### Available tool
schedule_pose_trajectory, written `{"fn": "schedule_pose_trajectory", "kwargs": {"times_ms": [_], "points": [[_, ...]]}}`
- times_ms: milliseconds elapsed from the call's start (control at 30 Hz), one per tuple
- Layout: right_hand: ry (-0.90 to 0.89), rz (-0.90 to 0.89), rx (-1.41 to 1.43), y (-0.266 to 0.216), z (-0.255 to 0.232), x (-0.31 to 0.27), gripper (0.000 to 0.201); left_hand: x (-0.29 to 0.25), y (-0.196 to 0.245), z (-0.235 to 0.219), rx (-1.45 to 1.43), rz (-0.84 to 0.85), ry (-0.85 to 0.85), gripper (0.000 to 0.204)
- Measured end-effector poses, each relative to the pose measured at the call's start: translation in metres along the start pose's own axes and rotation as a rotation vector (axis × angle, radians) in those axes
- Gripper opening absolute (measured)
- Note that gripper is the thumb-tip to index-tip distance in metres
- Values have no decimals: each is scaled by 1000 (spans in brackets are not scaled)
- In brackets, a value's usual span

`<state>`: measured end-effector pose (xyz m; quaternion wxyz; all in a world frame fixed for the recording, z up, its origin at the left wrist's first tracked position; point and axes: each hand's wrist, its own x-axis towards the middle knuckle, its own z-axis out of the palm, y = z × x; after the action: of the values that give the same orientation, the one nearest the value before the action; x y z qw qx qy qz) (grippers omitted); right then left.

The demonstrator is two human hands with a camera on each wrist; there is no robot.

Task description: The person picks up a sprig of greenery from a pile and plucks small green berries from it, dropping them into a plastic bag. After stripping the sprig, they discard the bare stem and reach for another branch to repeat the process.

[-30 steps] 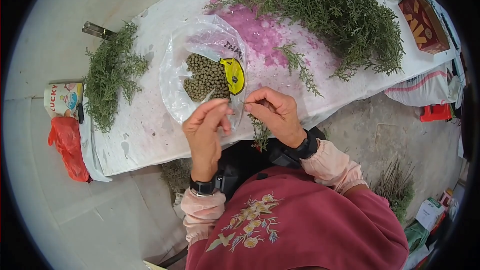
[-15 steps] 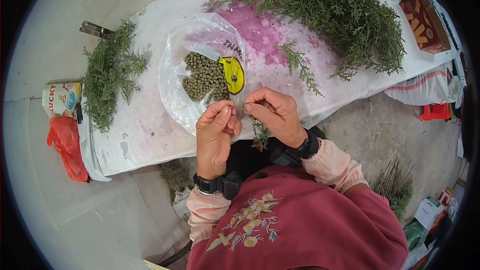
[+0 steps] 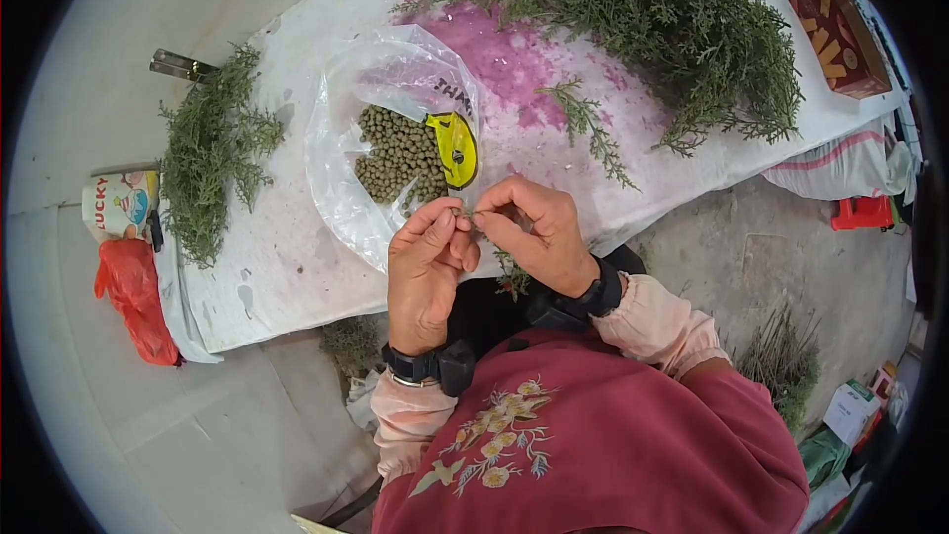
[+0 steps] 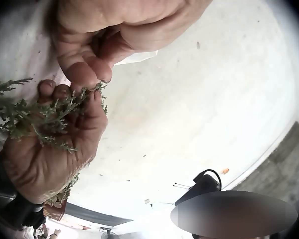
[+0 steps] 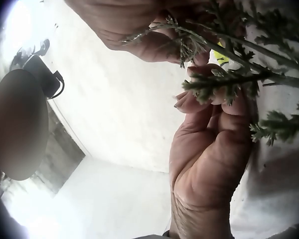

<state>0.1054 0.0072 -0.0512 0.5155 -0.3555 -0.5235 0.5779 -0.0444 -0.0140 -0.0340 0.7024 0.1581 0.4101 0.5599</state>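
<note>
Over the table's near edge, my left hand (image 3: 425,272) and right hand (image 3: 542,237) meet fingertip to fingertip. The right thumb and forefinger pinch a green evergreen sprig (image 3: 511,277), whose leafy part hangs below that hand. In the left wrist view the sprig (image 4: 52,117) lies across the right palm, its thin tip reaching the left thumb and forefinger, which pinch there. The right wrist view shows the sprig (image 5: 224,82) close up, partly covering the fingers. Just beyond the hands lies a clear plastic bag (image 3: 341,203) of round brownish pellets (image 3: 400,153), with a yellow label (image 3: 457,150).
A large heap of evergreen branches (image 3: 643,30) covers the table's far right, a single sprig (image 3: 588,129) before it. Another bunch (image 3: 213,153) lies left, near a red plastic bag (image 3: 136,287). A red box (image 3: 840,40) stands at the right end.
My left hand has turned and come in toward the right hand, and the gap between their fingertips has closed. The right hand has shifted slightly left with the sprig.
</note>
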Motion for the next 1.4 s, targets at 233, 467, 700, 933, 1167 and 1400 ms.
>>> {"fn": "schedule_pose_trajectory", "kwargs": {"times_ms": [233, 467, 700, 933, 1167, 1400], "points": [[15, -30, -47, -3, 0, 1, 3, 0, 0, 0, 2, -12, -4, 15], [20, -34, -23, -3, 2, 1, 3, 1, 1, 2, 27, -16, -11, 15], [47, -66, -93, -4, 2, 2, 3, 1, 2, 4, 16, -30, -10, 16], [59, -64, -48, 0, 6, 1, 3, 0, 2, 7, 3, -28, 17, 17], [50, -33, -1, 1, 6, 0, 3, 2, -1, 5, 54, -12, 44, 18], [39, -45, -28, -1, 5, 1, 3, 1, -2, 4, 43, 2, 20, 16]]}}
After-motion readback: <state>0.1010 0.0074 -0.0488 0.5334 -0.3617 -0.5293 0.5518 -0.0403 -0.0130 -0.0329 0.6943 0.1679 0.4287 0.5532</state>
